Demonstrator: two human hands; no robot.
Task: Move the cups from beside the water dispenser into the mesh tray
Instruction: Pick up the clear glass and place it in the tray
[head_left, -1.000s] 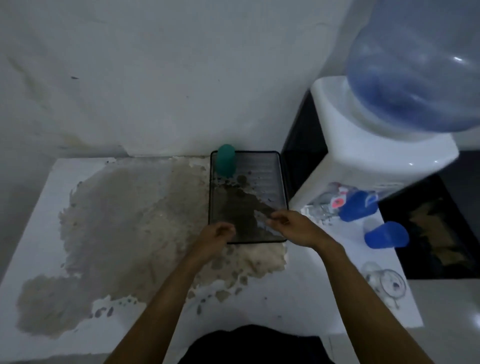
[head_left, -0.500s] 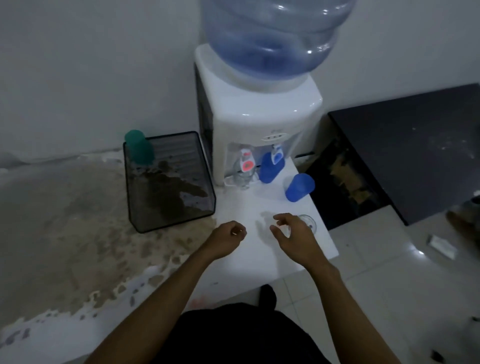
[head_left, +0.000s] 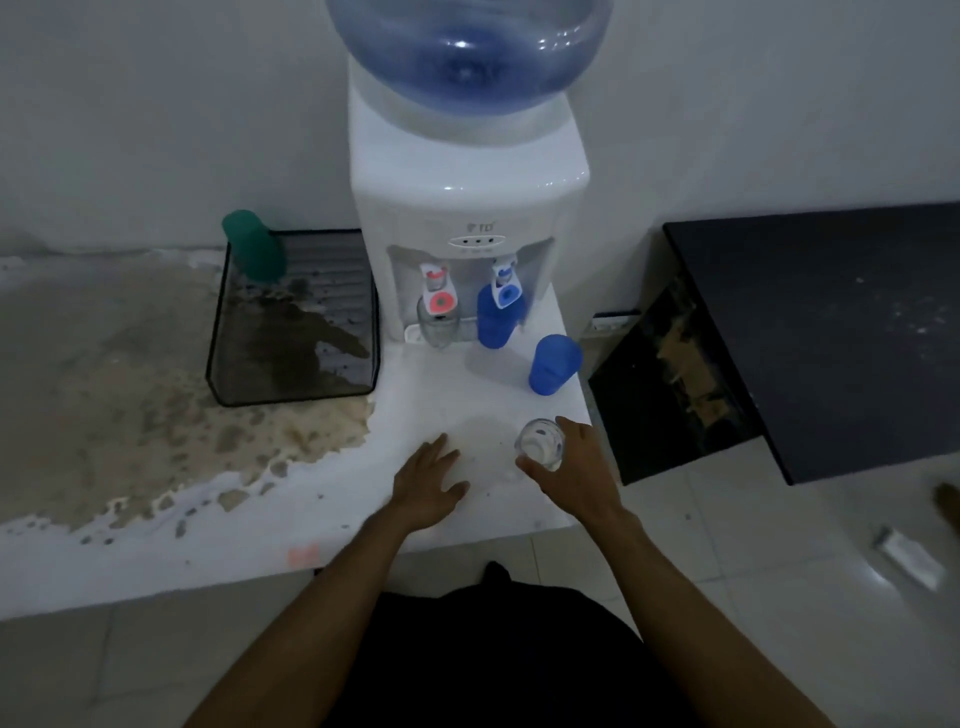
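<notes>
A clear glass cup (head_left: 540, 445) stands near the counter's right front corner, and my right hand (head_left: 574, 475) curls around it from the right, thumb at its near side. My left hand (head_left: 428, 480) lies flat on the counter, fingers spread, holding nothing. The dark mesh tray (head_left: 218, 338) sits left of the water dispenser (head_left: 467, 208) with a green cup (head_left: 254, 244) in its far left corner. One blue cup (head_left: 553, 364) stands on the counter, another blue cup (head_left: 496, 319) under the blue tap, and a clear glass (head_left: 436, 327) under the red tap.
The white counter (head_left: 311, 509) has a large brown stained patch on its left half. A black table (head_left: 831, 322) stands to the right, beyond a gap. A tiled floor (head_left: 779, 571) with a small white object lies lower right.
The view swung right from the tray to the dispenser. Both hands left the tray's front edge; my right hand reached the clear glass cup and my left flattened on the counter.
</notes>
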